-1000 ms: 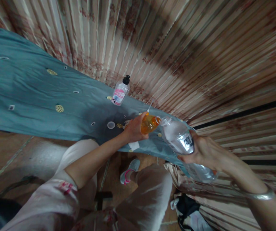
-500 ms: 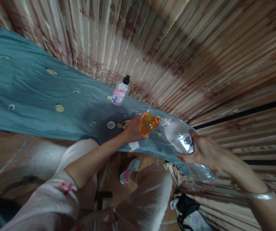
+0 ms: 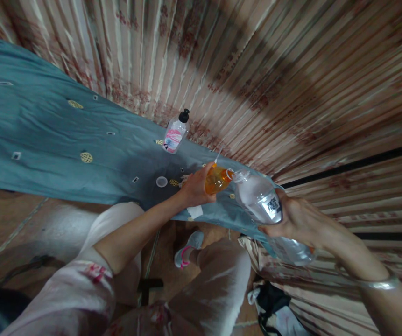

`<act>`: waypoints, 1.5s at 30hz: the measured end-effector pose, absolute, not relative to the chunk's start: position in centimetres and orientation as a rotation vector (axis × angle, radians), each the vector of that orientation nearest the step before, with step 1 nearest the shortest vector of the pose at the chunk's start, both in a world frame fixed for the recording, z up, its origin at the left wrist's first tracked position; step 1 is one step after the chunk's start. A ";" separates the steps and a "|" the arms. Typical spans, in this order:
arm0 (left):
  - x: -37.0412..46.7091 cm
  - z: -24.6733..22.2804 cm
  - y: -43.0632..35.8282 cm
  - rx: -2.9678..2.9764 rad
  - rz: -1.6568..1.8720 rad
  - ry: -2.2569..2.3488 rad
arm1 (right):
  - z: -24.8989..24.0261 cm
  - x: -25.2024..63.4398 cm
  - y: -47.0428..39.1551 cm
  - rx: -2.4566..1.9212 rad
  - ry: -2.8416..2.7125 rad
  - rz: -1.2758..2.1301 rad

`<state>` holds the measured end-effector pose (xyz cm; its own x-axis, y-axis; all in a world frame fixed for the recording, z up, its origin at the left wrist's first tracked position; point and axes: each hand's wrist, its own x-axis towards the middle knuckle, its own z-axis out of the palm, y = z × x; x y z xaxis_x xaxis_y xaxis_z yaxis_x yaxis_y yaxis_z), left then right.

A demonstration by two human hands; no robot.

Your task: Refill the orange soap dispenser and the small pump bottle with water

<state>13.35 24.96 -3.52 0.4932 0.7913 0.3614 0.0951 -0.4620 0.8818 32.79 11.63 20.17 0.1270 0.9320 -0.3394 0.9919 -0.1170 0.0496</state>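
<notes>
In the head view, I see a person's left hand [image 3: 197,187] wrapped snugly around a small bottle of orange liquid [image 3: 216,180], just right of centre over the surface [image 3: 116,158], which wears a teal cloth. The liquid shows vividly through the clear wall; the base is hidden in the palm. This bottle lies tilted, its long axis from eight to two o'clock, mouth toward two. There its neck meets the mouth of a large clear bottle [image 3: 257,196]; whether the rims truly touch I cannot tell.

The right hand [image 3: 293,219] grips that larger bottle round its middle, the thumb along the near side. Its axis slants from ten to four o'clock, mouth toward ten, base toward four. The walls are transparent, and I cannot make out how much it holds.

From the orange bottle, toward ten o'clock, a pump bottle [image 3: 173,137] with a pink label and black top stands on the cloth, top leaning to one o'clock in view; its contents are unclear. At nine o'clock sits a small round whitish dish or lid [image 3: 161,182], and at seven a scrap of white paper [image 3: 195,213].
</notes>
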 end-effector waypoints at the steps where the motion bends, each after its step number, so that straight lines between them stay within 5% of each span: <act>1: 13.4 -3.6 25.0 1.880 1.031 0.730 | 20.2 32.8 11.6 2.142 1.891 -0.328; 45: 13.4 -3.4 24.9 1.868 1.018 0.740 | 20.3 32.6 11.6 2.149 1.844 -0.351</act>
